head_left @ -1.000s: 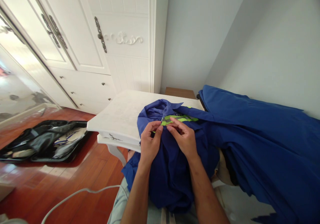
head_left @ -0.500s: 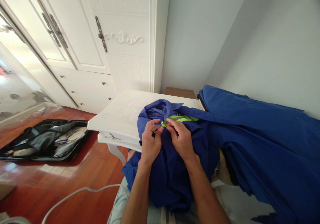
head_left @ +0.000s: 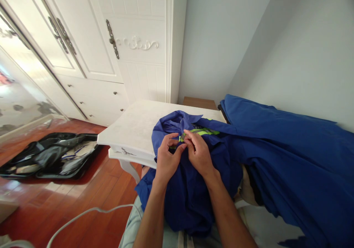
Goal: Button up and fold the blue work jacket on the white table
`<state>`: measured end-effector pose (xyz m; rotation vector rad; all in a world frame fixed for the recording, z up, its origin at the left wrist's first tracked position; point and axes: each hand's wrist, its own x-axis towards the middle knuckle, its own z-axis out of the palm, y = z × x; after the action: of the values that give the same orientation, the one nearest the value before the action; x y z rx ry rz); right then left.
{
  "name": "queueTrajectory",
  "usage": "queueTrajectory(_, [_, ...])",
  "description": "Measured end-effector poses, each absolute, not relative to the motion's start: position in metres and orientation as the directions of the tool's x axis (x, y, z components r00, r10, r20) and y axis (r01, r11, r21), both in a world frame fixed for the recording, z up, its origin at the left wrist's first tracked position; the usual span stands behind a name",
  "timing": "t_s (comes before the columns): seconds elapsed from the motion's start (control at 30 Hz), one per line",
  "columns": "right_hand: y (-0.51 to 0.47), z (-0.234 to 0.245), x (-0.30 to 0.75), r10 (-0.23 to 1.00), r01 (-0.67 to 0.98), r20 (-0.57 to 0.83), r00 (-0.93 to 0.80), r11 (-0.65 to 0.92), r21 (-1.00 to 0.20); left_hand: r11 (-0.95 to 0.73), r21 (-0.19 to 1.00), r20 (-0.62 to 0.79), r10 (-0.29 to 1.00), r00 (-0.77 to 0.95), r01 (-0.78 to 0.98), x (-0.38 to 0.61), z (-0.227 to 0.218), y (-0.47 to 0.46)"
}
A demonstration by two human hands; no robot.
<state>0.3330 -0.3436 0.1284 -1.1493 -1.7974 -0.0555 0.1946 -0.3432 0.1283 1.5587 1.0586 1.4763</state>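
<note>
A blue work jacket [head_left: 190, 192] with yellow-green and grey reflective strips [head_left: 206, 131] lies bunched across my lap and the edge of the white table. Its collar [head_left: 177, 118] rests on the tabletop. My right hand [head_left: 199, 154] pinches the jacket at the end of a reflective strip, thumb against curled fingers. Close beside it, my left hand [head_left: 169, 157] has its fingers bent around the same spot, and its thumb reaches over to the right fingertips. Whatever small part lies between the fingertips is hidden.
More blue fabric [head_left: 282, 141] is heaped along the right side. The white table [head_left: 127, 124] stands before a white wardrobe [head_left: 143, 67]. An open black suitcase [head_left: 80, 170] with clothes lies on the red wooden floor [head_left: 110, 189]. A white cable [head_left: 96, 209] crosses the floor at lower left.
My left thumb has stretched rightward to the right fingertips, and the left index finger has lifted slightly away from it. The jacket stays in place.
</note>
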Motion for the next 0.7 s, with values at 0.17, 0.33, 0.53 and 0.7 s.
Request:
queueTrajectory(0.17, [-0.342,0.129,0.333,0.683,0.732,0.724,-0.097,0.542,-0.413,-0.368,0.927,0.366,0.93,0.047,0.066,0.192,0.126,-0.342])
queueTrajectory(0.33, [-0.345,0.132,0.334,0.709,0.699,0.698,-0.101,0.549,-0.458,-0.339,0.939,0.339,0.941,0.013,0.055,0.191,0.129,-0.342])
queueTrajectory(0.53, [-0.347,0.142,0.352,0.744,0.623,0.631,-0.219,0.605,-0.497,-0.316,0.944,0.315,0.949,0.026,0.098,0.186,0.13,-0.344])
queueTrajectory(0.7, [-0.343,0.16,0.366,0.72,0.662,0.541,-0.433,0.662,-0.351,-0.314,0.934,0.312,0.949,0.043,0.169,0.182,0.132,-0.346])
